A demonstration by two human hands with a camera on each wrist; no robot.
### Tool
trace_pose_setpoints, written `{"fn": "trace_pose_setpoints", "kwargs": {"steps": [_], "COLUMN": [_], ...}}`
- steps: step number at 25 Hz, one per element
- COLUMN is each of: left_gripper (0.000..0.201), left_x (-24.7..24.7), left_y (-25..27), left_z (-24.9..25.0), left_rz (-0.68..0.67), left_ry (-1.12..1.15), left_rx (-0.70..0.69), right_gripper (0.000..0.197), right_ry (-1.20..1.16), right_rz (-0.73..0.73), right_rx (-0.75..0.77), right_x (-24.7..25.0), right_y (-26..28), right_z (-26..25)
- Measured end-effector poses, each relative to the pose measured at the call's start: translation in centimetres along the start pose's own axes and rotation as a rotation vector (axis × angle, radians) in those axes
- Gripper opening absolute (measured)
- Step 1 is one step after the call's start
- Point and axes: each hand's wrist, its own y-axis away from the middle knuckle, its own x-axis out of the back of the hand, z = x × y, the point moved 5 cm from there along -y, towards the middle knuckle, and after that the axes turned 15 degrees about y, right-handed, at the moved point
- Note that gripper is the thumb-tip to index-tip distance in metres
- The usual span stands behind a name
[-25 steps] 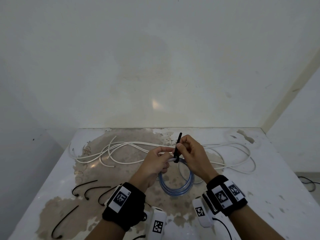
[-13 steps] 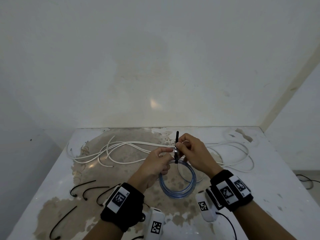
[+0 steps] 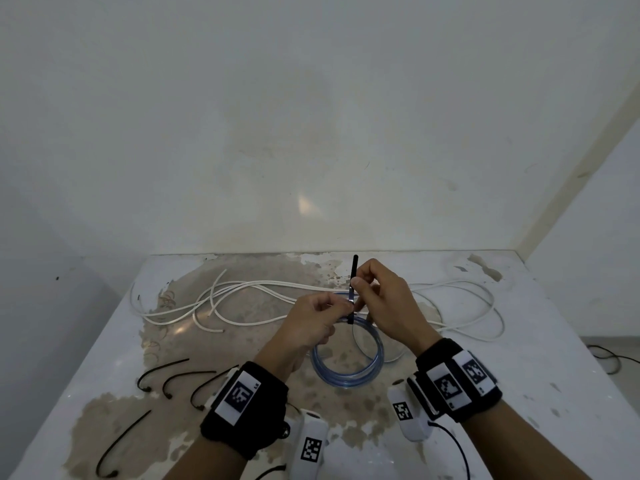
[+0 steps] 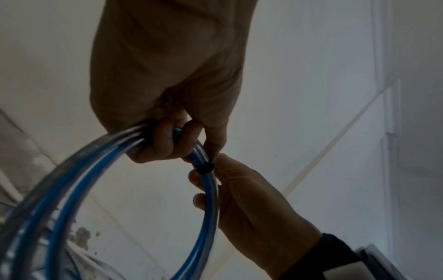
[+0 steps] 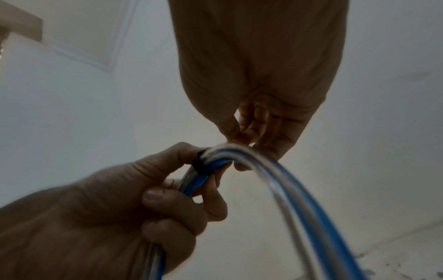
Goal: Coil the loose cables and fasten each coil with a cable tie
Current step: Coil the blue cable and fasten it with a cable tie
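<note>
A blue and clear cable coil hangs between both hands above the table. My left hand grips the coil's top strands. A black cable tie is wrapped round the strands beside it, its band snug on them, also seen as a band in the right wrist view. My right hand pinches the tie's tail, which sticks straight up. Loose white cables lie spread across the back of the table.
Several spare black cable ties lie at the table's front left, one more nearer the edge. The white table has worn brown patches. A wall stands close behind. A dark cable lies on the floor at right.
The right hand has drawn the tie's tail upward, so the tail stands more upright. Both hands and the coil stay in nearly the same place.
</note>
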Motion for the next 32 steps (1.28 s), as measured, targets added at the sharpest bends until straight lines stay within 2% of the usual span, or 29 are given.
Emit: {"fn": "trace_pose_setpoints", "kwargs": {"steps": [6, 11, 15, 19, 21, 24, 26, 27, 30, 32], "left_gripper": [0.019, 0.025, 0.035, 0.030, 0.023, 0.018, 0.016, 0.016, 0.019, 0.018], "left_x": [-0.7, -1.6, -3.2, -4.5, -5.1, -5.4, -5.6, -5.8, -5.8, -4.7], "left_y": [0.3, 0.2, 0.8, 1.1, 1.0, 0.0, -0.9, -1.2, -1.5, -1.5], "left_z": [-0.1, -0.4, -1.0, -1.8, -2.5, -3.6, -4.6, -5.3, -8.3, -10.3], "left_rz": [0.002, 0.016, -0.039, -0.102, -0.063, 0.083, 0.128, 0.115, 0.027, 0.003], "left_ry": [-0.038, -0.018, -0.005, -0.006, 0.017, 0.146, 0.249, 0.227, -0.078, -0.203], "left_rx": [0.020, 0.003, 0.011, 0.082, 0.126, 0.125, 0.136, 0.154, 0.230, 0.238], "right_gripper": [0.013, 0.013, 0.015, 0.022, 0.025, 0.026, 0.016, 0.012, 0.017, 0.022], "right_ry": [-0.135, -0.181, -0.140, -0.197, -0.230, -0.196, -0.130, -0.113, 0.059, 0.202], "right_rz": [0.008, -0.081, -0.010, 0.022, 0.013, -0.106, -0.170, -0.166, -0.119, -0.176], "right_rx": [-0.055, -0.050, -0.078, -0.170, -0.187, -0.185, -0.158, -0.164, -0.259, -0.339], "right_x": [1.0, 1.8, 2.2, 2.4, 2.8, 3.0, 2.5, 2.4, 3.1, 4.0], "right_y": [-0.1, 0.1, 0.4, 1.6, 2.1, 3.9, 6.0, 7.2, 10.6, 12.8], "right_z": [-0.1, -0.1, 0.9, 2.5, 3.1, 4.3, 5.8, 6.9, 12.9, 18.2]}}
